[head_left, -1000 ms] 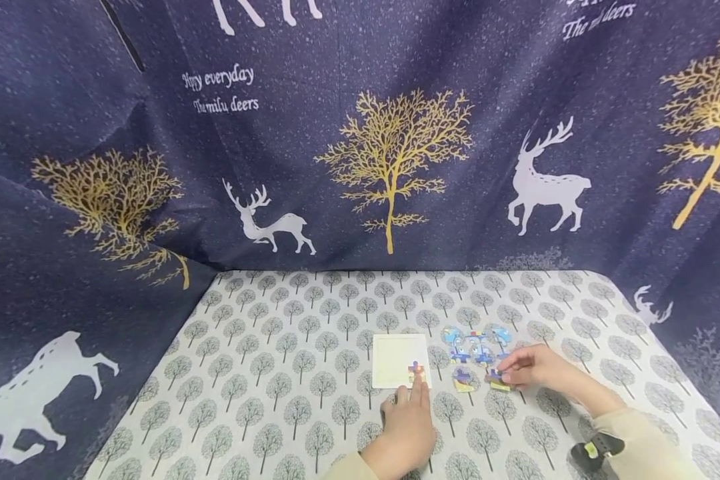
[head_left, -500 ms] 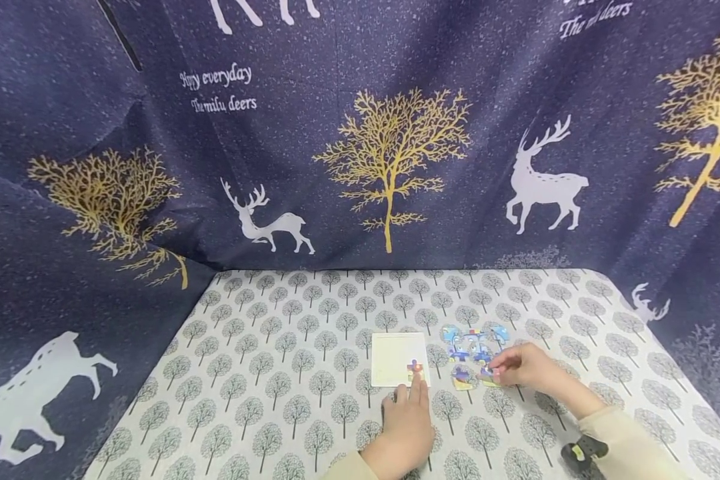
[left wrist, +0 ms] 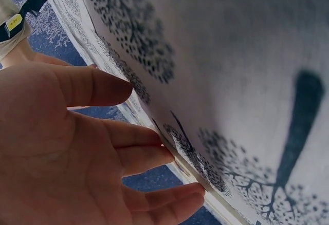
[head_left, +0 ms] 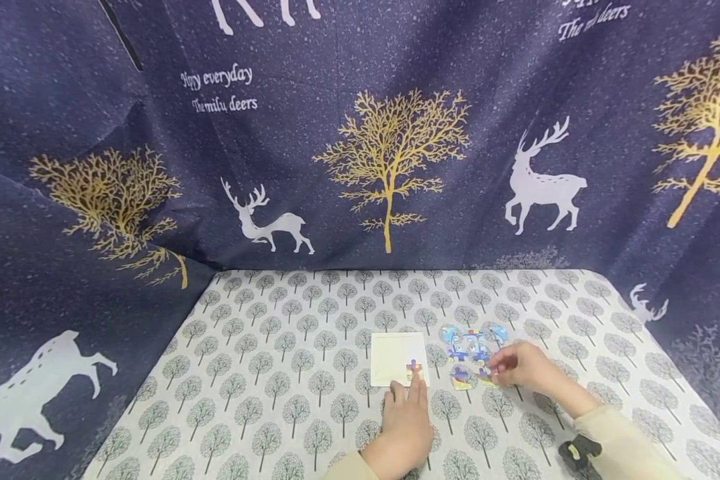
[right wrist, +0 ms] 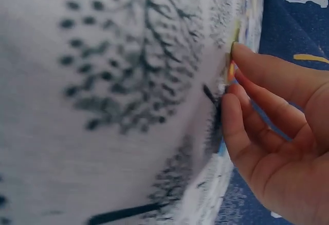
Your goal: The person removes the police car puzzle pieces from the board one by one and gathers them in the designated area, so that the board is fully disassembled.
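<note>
My left hand (head_left: pixel 406 421) rests with extended fingers at the near edge of a pale square puzzle tray (head_left: pixel 387 353). One colourful jigsaw piece (head_left: pixel 415 369) lies in the tray's near right corner, just beyond those fingertips. In the left wrist view, the left hand's fingers (left wrist: pixel 149 158) reach the tray's thin edge. To the right of the tray, my right hand (head_left: pixel 525 368) pinches a purple and yellow jigsaw piece (head_left: pixel 487 377) low at the tablecloth, partly covered by the fingertips. In the right wrist view, thumb and fingers (right wrist: pixel 245 60) close on its edge.
Beside the right hand lie more jigsaw pieces: a blue group with a cartoon vehicle face (head_left: pixel 469 347) and a purple and yellow piece (head_left: pixel 460 377) nearer. A tree-print cloth (head_left: pixel 288 400) covers the table. Behind it hangs a dark blue deer-print curtain (head_left: pixel 336 167).
My right hand has moved slightly left with its jigsaw piece, bringing it closer to the other pieces. The left hand has stayed at the tray's edge.
</note>
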Demonstrator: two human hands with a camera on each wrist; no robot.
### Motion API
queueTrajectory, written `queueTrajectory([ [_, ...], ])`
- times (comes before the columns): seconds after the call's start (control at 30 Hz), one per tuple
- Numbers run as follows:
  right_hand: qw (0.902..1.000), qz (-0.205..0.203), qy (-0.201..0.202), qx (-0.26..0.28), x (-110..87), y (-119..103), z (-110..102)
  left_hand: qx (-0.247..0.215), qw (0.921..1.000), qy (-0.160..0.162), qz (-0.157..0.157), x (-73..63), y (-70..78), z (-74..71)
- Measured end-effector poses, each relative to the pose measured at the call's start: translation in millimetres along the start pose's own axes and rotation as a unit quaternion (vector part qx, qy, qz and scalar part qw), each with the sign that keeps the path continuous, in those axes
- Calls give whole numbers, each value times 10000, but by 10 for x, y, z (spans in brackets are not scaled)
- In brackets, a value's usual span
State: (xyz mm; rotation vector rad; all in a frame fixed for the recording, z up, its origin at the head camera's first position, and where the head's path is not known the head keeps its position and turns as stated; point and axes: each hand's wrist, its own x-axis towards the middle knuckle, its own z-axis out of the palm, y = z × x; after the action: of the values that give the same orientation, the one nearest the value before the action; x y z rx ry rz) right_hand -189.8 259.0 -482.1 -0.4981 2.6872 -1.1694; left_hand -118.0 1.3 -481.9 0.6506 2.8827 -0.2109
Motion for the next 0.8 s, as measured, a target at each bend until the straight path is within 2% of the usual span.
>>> queueTrajectory([
  [0.17, 9986, -468, -209, 116, 124, -181, 29, -97, 9999, 84, -104, -3, 0, 5],
  [0.23, 9967, -742, -276, 182, 216, -285, 82, -76, 9998, 118, -169, -2, -4, 9],
  [0.37, 9920, -1202, -362, 155, 418, -447, 252, -53, 9999, 109, -70, 8, -28, 18],
  [0.47, 9891, -1330, -562, 291, 558, -504, 395, -180, 9998, 66, 103, 16, -62, 21],
  [0.6, 9854, -1474, -774, 344, 686, -512, 544, -623, 9974, 79, 360, 12, -122, 6],
  [0.7, 9850, -1551, -741, 158, 743, -500, 611, -818, 9950, 186, 545, 7, -186, 12],
  [0.8, 9857, -1519, -730, 88, 778, -497, 648, -813, 9942, 220, 675, -3, -262, 22],
])
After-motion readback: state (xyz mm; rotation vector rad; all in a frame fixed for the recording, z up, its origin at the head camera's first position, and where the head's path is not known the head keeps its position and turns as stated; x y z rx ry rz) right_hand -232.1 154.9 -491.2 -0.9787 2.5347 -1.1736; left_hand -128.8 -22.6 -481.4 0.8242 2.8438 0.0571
